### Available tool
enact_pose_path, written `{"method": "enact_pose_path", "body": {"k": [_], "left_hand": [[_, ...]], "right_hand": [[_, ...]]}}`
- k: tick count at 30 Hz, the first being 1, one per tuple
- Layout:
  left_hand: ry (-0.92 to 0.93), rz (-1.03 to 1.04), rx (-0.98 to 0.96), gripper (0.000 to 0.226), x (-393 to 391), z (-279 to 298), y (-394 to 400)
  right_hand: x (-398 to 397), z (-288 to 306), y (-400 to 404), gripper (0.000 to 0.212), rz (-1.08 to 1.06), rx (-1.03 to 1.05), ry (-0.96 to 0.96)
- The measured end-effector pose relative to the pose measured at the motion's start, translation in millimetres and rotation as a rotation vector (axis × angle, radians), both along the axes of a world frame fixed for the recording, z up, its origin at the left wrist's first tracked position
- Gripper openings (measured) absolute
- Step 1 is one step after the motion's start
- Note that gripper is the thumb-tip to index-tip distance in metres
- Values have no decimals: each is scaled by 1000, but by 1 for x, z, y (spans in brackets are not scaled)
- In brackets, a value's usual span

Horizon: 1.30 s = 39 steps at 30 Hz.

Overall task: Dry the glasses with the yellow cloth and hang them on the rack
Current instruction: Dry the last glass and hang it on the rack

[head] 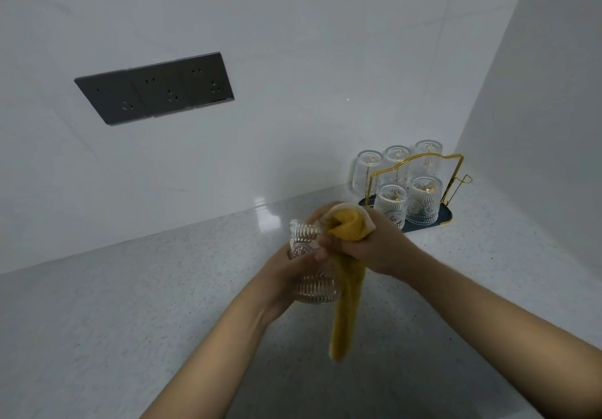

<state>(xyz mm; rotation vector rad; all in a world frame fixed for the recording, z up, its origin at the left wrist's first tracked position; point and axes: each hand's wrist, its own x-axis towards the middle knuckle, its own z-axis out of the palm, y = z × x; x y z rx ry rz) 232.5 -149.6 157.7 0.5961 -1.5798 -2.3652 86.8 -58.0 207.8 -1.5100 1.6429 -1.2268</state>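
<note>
Left hand (293, 275) round one glass (312, 275); right hand (368, 246) gripping one yellow cloth (348, 288); five glasses (423, 200) on rack (420, 163)

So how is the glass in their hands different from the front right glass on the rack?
The held glass is off the rack, gripped by the left hand, tilted, with the yellow cloth in the right hand against it. The front right glass hangs untouched and upside down on the gold rack. Both are clear, ribbed and patterned.
</note>
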Motion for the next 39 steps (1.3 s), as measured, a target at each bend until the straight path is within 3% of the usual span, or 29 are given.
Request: {"method": "enact_pose_path", "body": {"k": [2,4,6,8,10,13,15,17,19,22,27,31,35,39], "left_hand": [[45,79,30,57,-4,-2,7],[81,172,69,71,-9,1,11],[157,272,113,84,-15,7,11],[217,384,109,91,-21,14,10],[219,477,102,90,-26,17,17],[201,549,157,70,-30,14,28],[220,583,91,73,-34,15,28],[225,642,-6,76,-36,12,23],[172,693,-82,80,-37,8,18],[132,754,-101,87,-38,3,15],[243,831,190,95,-40,5,5],[273,687,306,98,-43,13,13],[217,539,317,63,-46,23,34],[233,403,322,61,-44,28,36]], "right_hand": [[10,-12,0,23,-209,-197,-199],[21,-18,1,20,-363,-308,-353],[37,-27,2,35,-344,-301,-480],[56,-38,-1,49,-310,-307,-403],[65,-41,-8,49,-392,-298,-366],[53,-27,-21,39,-488,-178,-872],[37,-21,-25,52,-449,-48,-1295],[32,-15,-23,67,-385,34,-1525],[34,-15,-21,69,-334,71,-1610],[33,-17,-17,69,-278,46,-1644],[53,-13,-7,57,-252,-107,-1609],[69,-17,-9,56,-325,-270,-1345],[55,-19,-17,49,-446,-374,-990],[42,-12,-18,36,-475,-414,-854]]}}
